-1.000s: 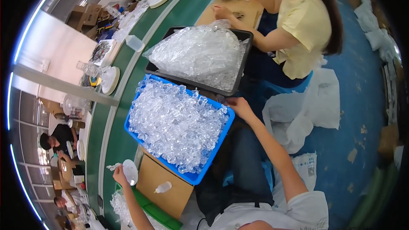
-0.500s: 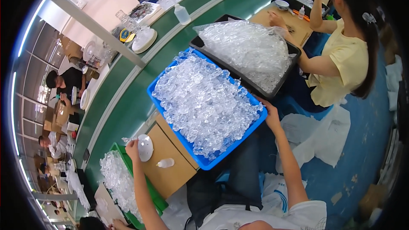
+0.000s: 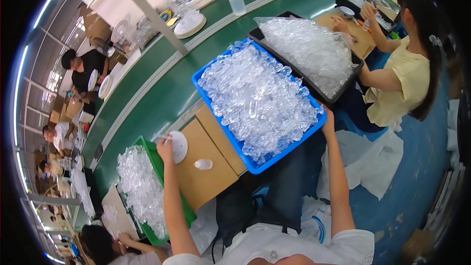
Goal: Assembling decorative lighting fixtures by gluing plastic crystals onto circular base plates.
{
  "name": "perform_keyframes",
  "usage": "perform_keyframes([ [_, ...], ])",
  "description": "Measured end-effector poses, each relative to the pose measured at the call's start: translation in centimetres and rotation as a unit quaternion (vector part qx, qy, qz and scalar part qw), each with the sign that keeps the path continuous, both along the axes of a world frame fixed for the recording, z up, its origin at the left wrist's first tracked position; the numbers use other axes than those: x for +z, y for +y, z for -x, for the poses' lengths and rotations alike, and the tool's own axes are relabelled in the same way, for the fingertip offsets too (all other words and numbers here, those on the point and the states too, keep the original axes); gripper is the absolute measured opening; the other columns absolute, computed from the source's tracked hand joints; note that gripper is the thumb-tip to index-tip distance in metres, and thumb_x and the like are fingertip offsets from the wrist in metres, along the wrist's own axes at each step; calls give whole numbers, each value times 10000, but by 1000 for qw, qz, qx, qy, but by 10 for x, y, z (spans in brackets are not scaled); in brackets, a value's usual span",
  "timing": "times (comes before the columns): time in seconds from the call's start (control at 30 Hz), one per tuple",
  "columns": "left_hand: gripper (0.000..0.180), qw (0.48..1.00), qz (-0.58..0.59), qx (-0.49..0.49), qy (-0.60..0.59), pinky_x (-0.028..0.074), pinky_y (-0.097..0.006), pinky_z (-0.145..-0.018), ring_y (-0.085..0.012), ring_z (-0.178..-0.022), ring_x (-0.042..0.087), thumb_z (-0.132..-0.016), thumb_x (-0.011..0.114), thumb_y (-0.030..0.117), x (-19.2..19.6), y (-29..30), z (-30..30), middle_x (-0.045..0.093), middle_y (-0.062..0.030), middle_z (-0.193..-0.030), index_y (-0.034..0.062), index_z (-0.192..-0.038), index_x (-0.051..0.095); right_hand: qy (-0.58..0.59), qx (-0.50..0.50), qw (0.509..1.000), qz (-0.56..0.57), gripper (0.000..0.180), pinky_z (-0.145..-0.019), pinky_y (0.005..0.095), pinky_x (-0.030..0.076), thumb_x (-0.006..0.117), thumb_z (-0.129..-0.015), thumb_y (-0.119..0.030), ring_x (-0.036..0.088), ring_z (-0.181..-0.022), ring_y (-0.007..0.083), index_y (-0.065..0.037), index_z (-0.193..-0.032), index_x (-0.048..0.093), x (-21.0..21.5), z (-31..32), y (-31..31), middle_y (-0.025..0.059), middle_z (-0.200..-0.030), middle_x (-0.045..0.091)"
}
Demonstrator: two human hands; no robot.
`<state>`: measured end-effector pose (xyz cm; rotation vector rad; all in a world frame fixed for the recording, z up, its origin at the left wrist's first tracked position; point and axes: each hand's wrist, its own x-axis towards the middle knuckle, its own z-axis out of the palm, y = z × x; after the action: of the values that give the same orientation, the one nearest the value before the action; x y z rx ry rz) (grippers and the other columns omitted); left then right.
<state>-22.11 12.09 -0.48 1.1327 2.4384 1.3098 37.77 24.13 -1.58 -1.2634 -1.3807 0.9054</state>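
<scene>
Two hands are busy: the left hand (image 3: 166,146) now grips a white round disc (image 3: 178,146) over the near brown desk (image 3: 206,186), lifted slightly since a second ago. The right hand (image 3: 327,117) stays closed on the blue tray (image 3: 255,167) rim, so picking has not resumed.

Factory assembly line: long green conveyor (image 3: 162,88), workers, trays of clear parts (image 3: 255,98).

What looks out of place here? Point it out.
The blue tray heaped with clear plastic parts sits skewed, its near corner hanging off the bench over the person's lap, steadied by the right hand. White sheets lie crumpled on the floor. The left hand holds a white disc.
</scene>
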Motion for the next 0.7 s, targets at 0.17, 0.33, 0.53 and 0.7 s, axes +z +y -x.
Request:
perform_keyframes([
  [0.17,408,998,61,4,4,445,-358,-885,-296,-985,621,-774,690,296,4,-1,-5,663,-194,-1020,-9,-1044,667,-124,-41,991,0,323,-802,302,473,420,-957,-169,602,-886,126,30,-1103,629,25,5,-8,118,-974,683],
  [0.33,461,998,-33,-17,-50,403,-363,-986,-301,-1127,558,-784,668,129,16,-30,15,594,-214,-1188,-70,-1187,565,-50,-71,995,-43,309,-788,294,467,447,-971,-207,576,-815,131,3,-1043,661,29,35,-15,112,-885,673],
  [0.53,400,971,-96,-75,-204,385,-320,-990,-210,-1133,515,-891,567,62,59,-39,-58,543,-135,-1252,-28,-1274,495,-187,-142,969,-76,282,-714,347,515,575,-773,-221,676,-807,279,-116,-1000,704,2,0,1,143,-907,681],
  [0.7,395,984,-73,-125,-102,402,-307,-954,-181,-1122,510,-915,526,151,128,-89,-79,541,-90,-1264,10,-1285,513,-66,-209,970,-101,228,-614,273,512,716,-710,-107,625,-656,178,-79,-936,714,-1,9,-16,98,-750,639],
])
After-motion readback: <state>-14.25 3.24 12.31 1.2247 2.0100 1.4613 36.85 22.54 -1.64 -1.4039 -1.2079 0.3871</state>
